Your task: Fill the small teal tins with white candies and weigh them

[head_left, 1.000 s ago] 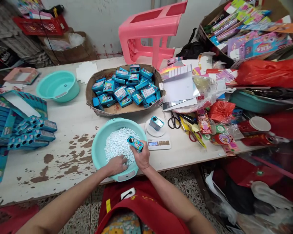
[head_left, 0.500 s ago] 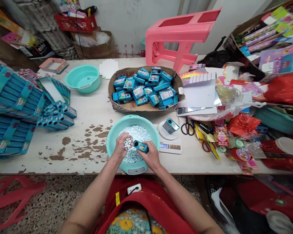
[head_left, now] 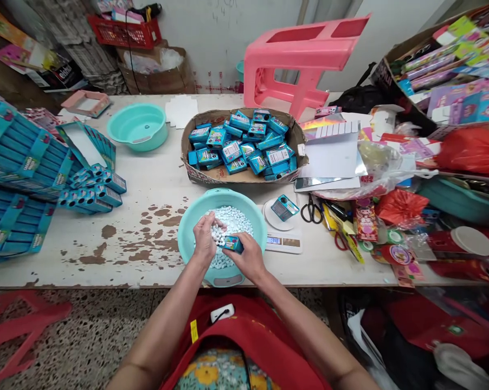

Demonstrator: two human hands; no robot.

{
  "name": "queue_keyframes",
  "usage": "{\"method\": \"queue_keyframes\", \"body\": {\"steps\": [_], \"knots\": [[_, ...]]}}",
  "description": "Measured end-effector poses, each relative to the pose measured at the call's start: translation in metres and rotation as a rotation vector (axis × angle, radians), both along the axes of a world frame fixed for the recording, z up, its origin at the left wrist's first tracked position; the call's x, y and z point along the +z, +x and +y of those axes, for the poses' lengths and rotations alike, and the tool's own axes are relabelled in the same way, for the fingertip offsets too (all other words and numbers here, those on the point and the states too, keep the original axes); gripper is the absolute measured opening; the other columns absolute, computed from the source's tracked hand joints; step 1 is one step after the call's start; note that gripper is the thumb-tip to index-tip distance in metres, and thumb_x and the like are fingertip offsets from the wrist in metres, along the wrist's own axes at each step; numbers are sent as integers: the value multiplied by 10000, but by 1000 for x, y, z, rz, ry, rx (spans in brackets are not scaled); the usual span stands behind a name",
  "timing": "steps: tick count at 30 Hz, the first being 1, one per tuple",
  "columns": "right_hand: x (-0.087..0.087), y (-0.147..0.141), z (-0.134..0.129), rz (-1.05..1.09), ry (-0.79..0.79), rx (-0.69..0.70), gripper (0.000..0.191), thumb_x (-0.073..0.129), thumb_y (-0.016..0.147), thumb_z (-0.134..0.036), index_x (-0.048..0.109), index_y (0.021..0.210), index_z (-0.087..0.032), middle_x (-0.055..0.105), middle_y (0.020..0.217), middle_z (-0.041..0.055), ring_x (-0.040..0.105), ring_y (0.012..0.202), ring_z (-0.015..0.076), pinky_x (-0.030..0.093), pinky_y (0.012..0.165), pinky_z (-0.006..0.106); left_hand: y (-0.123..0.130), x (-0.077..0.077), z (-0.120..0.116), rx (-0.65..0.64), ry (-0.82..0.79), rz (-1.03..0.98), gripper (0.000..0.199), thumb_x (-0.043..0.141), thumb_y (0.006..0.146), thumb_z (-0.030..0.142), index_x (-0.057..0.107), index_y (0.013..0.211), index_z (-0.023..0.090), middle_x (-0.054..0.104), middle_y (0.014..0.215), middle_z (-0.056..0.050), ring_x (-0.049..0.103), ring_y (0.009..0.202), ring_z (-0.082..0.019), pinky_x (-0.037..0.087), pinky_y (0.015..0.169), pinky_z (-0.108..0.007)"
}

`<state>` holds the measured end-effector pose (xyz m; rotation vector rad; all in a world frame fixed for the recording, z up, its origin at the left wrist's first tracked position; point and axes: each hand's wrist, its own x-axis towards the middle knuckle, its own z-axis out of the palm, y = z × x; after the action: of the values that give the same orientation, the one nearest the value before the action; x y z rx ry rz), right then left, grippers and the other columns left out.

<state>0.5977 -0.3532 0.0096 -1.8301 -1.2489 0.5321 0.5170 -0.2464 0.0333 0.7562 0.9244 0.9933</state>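
Over a turquoise basin [head_left: 187,216] of small white candies [head_left: 238,216], my right hand [head_left: 249,257] grips a small blue candy box [head_left: 233,244], tilted with its end toward my other hand. My left hand [head_left: 206,237] is cupped around a handful of white candies beside the box's end, fingers curled. The box's opening is hidden by the candies and fingers. Right of the basin, another blue box [head_left: 285,208] rests on a small white scale [head_left: 289,242] with a lit display.
A cardboard tray [head_left: 244,176] heaped with blue boxes stands behind the basin. Stacked blue boxes [head_left: 20,162] fill the left side. Another turquoise basin [head_left: 137,127] sits at back left. Scissors [head_left: 310,210], bags and packaging crowd the right, with a pink stool [head_left: 301,51] behind.
My left hand has turned and come up against the box's end with its candies. The box has tipped and shifted slightly. The whole view has moved a little.
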Motion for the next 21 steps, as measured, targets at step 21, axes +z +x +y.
{"method": "queue_keyframes", "body": {"steps": [21], "knots": [[13, 4, 2, 25, -47, -74, 304, 704, 712, -286, 594, 989, -224, 663, 983, 34, 610, 947, 238, 429, 821, 353, 6, 15, -2, 5, 66, 65, 262, 632, 764, 384, 534, 668, 161, 533, 595, 22, 589, 586, -120, 473, 593, -241]]}}
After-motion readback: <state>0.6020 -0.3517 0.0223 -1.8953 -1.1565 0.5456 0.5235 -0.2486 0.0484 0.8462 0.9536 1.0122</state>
